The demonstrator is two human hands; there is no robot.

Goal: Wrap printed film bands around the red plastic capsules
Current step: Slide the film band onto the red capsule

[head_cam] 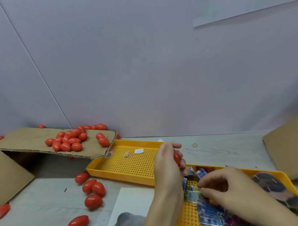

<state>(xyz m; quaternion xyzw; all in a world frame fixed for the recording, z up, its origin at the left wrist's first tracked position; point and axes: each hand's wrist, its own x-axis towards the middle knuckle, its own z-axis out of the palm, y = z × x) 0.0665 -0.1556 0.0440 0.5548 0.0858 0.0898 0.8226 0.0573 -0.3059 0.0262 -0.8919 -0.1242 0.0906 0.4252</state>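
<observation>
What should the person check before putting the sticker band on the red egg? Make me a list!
1. Red capsule held in the left hand: ok.
2. Film band pinched by the right hand: ok.
3. Band opened up to slip over the capsule: cannot tell, fingers cover it.
4. More bands ready in the near yellow tray: ok.
5. More bare capsules waiting on the cardboard flap: ok.
6. Far yellow tray has room for finished ones: ok.

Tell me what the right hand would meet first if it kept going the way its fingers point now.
The right hand points left and slightly down, pinching a printed film band. Straight on, it would likely meet the left hand's wrist first, though depth is unclear from this single view.
</observation>
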